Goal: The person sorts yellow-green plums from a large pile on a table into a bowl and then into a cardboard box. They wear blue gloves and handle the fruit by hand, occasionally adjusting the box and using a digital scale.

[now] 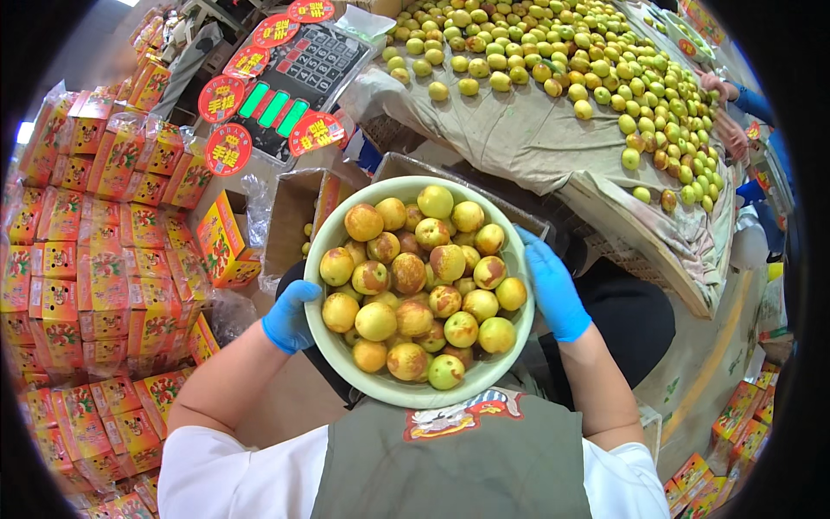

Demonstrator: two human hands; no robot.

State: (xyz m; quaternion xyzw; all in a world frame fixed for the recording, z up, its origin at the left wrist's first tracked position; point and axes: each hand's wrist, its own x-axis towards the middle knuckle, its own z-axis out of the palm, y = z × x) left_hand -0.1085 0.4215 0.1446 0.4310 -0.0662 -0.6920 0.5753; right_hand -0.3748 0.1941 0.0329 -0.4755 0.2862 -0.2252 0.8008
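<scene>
A pale green plastic basin [418, 400] is held over my lap, filled with jujubes [408, 272] coloured yellow-green with red-brown patches. My left hand [293, 318], in a blue glove, grips the basin's left rim. On the right rim is my right hand [556, 285], gloved in the same blue, its fingers partly hidden against the outer wall. Many more jujubes [551, 58] lie loose on a cloth-covered table [499, 136] beyond the basin. A digital scale panel [295, 84] with lit green displays and round red stickers stands at the upper left.
Printed cartons [104, 272] are stacked along the left, some wrapped in plastic. An open cardboard box [285, 224] holding a few fruits is just behind the basin's left side. Another person's hand [729, 133] is beside the table's right edge. More cartons [739, 415] lie at lower right.
</scene>
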